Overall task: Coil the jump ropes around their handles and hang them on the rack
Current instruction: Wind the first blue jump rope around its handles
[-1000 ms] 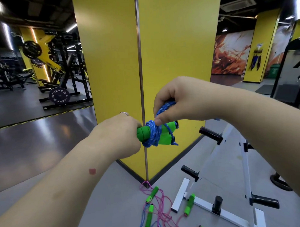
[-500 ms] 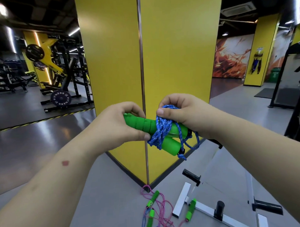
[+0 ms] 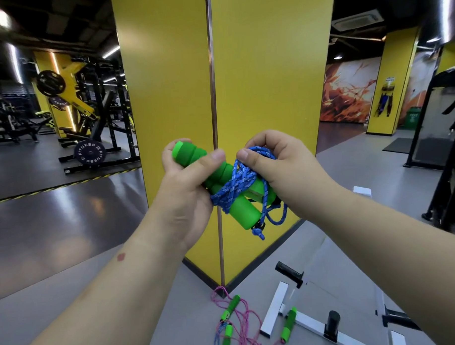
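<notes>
My left hand (image 3: 188, 191) grips the upper end of two green foam handles (image 3: 221, 183) held side by side at chest height. A blue rope (image 3: 237, 187) is wound several times around their middle. My right hand (image 3: 278, 168) pinches a loop of that blue rope on top of the bundle; a short loop and a knotted end hang below the handles. On the floor below lies a tangle of pink and blue ropes (image 3: 242, 324) with green handles. The white rack (image 3: 298, 317) with black pegs stands low at the right.
A yellow pillar (image 3: 256, 81) stands right in front of me, its corner strip running down to the floor. Weight machines and a plate (image 3: 89, 152) fill the left background. A dark machine frame (image 3: 426, 129) is at the right. Grey floor spreads around.
The handle bundle has tilted so its left end points up and away. My left hand has turned palm-up around it. My right hand has shifted on top, still pinching the blue rope.
</notes>
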